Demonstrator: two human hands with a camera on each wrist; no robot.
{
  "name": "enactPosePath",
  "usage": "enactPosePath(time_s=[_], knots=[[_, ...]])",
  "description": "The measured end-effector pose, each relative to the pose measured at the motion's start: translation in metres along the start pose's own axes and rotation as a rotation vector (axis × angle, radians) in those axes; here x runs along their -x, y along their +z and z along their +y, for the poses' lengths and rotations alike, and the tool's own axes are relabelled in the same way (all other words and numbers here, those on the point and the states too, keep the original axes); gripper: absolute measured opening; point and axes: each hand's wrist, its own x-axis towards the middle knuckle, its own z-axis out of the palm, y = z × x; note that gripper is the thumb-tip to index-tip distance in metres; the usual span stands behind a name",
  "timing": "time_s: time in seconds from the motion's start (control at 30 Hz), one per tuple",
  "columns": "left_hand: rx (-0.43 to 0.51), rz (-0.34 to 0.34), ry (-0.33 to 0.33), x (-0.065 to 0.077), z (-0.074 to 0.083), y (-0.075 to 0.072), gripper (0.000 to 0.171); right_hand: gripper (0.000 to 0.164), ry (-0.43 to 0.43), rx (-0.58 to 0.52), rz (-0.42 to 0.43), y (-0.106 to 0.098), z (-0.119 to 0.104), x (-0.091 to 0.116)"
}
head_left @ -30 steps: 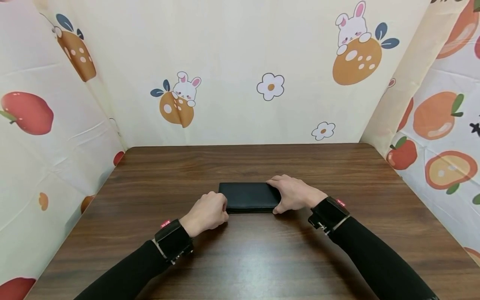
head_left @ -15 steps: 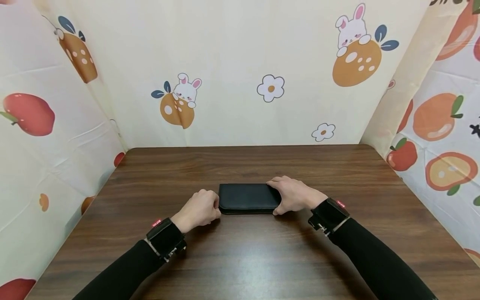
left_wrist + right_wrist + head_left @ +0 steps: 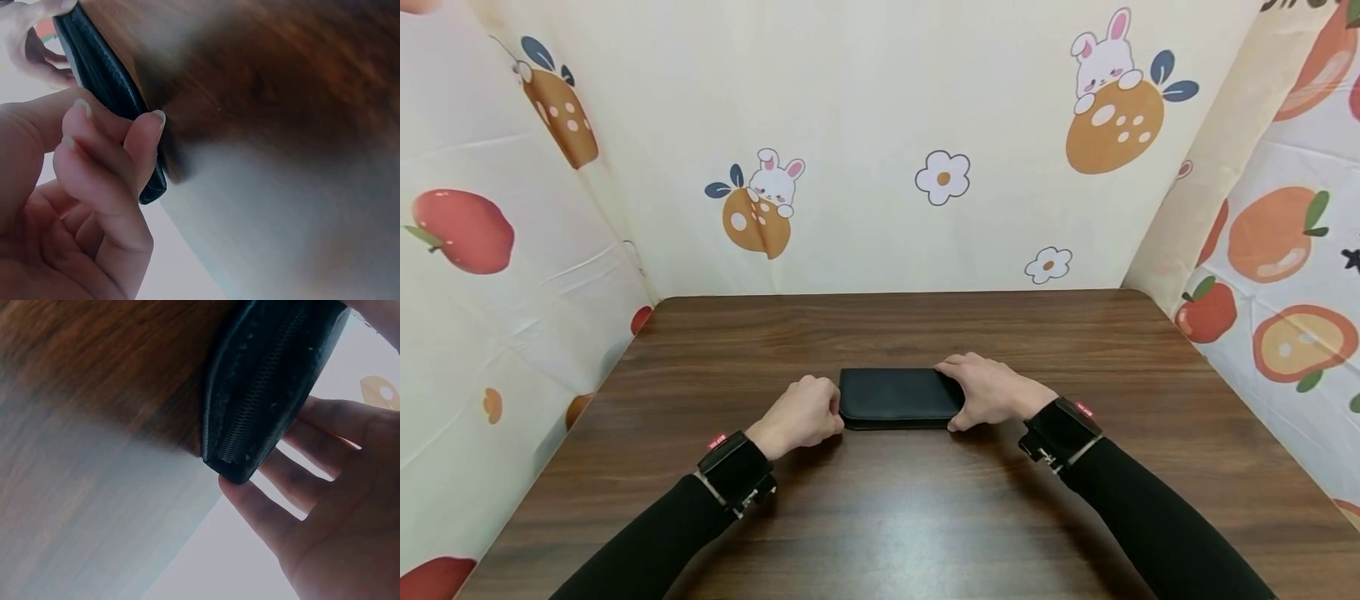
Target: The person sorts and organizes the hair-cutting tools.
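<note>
A black zip wallet [image 3: 901, 398] lies flat on the brown wooden table, its long side facing me. At its left end is my left hand [image 3: 803, 413], fingers curled in, thumb and fingertips pinched together right at the wallet's edge; what exactly sits in the pinch is hidden. My right hand [image 3: 994, 390] holds the right end, thumb at the near corner and fingers over the far side. In the right wrist view the zipper [image 3: 262, 381] runs along the wallet's side with its teeth together. The left wrist view shows the wallet [image 3: 103, 69] behind the left fingers.
The wooden table [image 3: 887, 517] reaches to a cream curtain [image 3: 865, 100] with rabbit and flower prints at the back. Fruit-print cloths hang at the left [image 3: 467, 350] and right [image 3: 1285, 333]. Each wrist wears a black strap-on camera.
My left hand has slid left, from the wallet's near left corner to just beyond its left end, then stayed there. The right hand and the wallet have hardly moved.
</note>
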Motion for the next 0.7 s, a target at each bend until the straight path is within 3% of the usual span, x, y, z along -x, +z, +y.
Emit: enactPosePath(time_s=[0.7], knots=[[0.085,-0.046,-0.054,-0.0037,-0.0051,-0.0049,0.022,0.088,-0.004,-0.013,0.001,-0.0016,-0.0008,0.0010]])
